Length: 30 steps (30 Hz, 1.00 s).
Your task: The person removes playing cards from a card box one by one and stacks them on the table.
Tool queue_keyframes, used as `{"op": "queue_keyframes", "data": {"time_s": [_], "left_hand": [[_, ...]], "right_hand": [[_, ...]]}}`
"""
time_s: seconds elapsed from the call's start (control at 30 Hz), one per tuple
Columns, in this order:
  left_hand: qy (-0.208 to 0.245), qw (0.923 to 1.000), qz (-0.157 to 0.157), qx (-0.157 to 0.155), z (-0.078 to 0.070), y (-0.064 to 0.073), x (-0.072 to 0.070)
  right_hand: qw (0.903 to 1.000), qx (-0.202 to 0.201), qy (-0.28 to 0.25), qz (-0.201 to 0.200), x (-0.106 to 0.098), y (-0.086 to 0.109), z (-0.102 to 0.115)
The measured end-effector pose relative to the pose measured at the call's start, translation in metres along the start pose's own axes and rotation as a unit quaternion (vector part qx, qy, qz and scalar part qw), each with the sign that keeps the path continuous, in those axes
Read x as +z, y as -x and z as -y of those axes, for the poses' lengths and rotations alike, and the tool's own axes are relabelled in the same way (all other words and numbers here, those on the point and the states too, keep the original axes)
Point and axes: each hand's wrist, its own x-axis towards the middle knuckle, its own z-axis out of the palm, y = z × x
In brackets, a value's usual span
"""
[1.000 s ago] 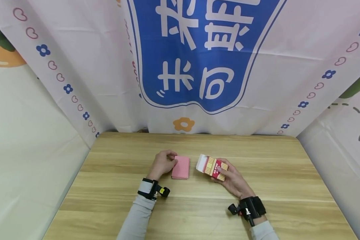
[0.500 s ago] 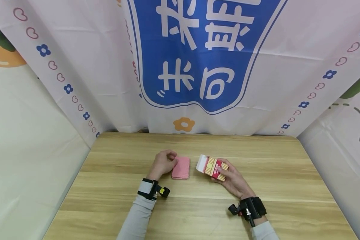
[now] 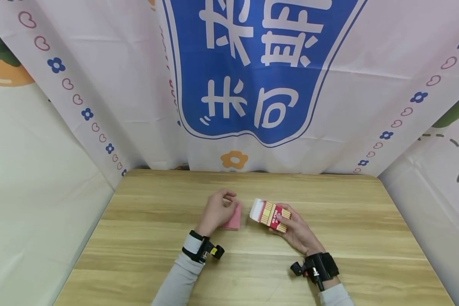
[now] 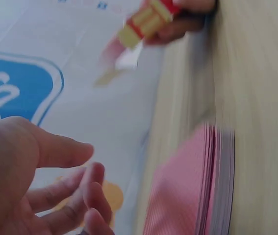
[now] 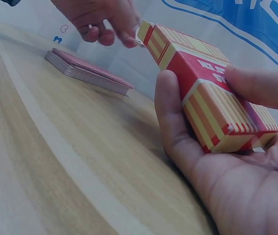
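Note:
A pink-backed deck of playing cards (image 3: 234, 222) lies stacked on the table, its layered edges plain in the left wrist view (image 4: 188, 196). My left hand (image 3: 218, 212) hovers over the deck and hides part of it. In the right wrist view that hand (image 5: 99, 19) is apart from the cards, fingers loosely bent, with no card in them. My right hand (image 3: 301, 233) grips a red-and-yellow striped card box (image 5: 202, 85), thumb on its printed face and fingers around the far side. The white end flap (image 3: 256, 209) of the box stands open, toward the deck.
The wooden table (image 3: 137, 255) reaches back to a hanging white cloth (image 3: 137, 106) with a blue printed panel. Pale cloth also hangs at both sides. A strap with a small camera (image 3: 214, 251) sits on each wrist.
My left hand has risen off the deck's left edge and moved right, over the cards. The right hand and the card box have stayed nearly still.

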Motion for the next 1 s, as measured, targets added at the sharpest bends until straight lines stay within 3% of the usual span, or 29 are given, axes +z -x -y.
{"op": "queue_keyframes", "data": {"time_s": [0.2, 0.33, 0.53, 0.67, 1.0], "left_hand": [[0.045, 0.9953, 0.032, 0.08, -0.013, 0.007, 0.016], [0.026, 0.9926, 0.049, 0.108, -0.015, 0.009, 0.026], [-0.024, 0.9913, 0.03, 0.126, -0.018, 0.011, 0.031], [-0.027, 0.9901, 0.037, 0.132, -0.02, 0.013, 0.031], [-0.023, 0.9921, 0.067, 0.104, -0.015, 0.014, 0.036]], "right_hand": [[1.0, -0.001, 0.005, 0.006, 0.0, 0.001, 0.001], [0.9999, -0.005, 0.01, 0.011, 0.0, 0.0, 0.0], [0.9998, -0.004, 0.017, 0.01, -0.001, 0.0, 0.0], [0.9998, -0.002, 0.02, 0.005, -0.001, 0.0, 0.0], [0.9997, 0.003, 0.025, -0.003, 0.001, 0.0, 0.0]]}}
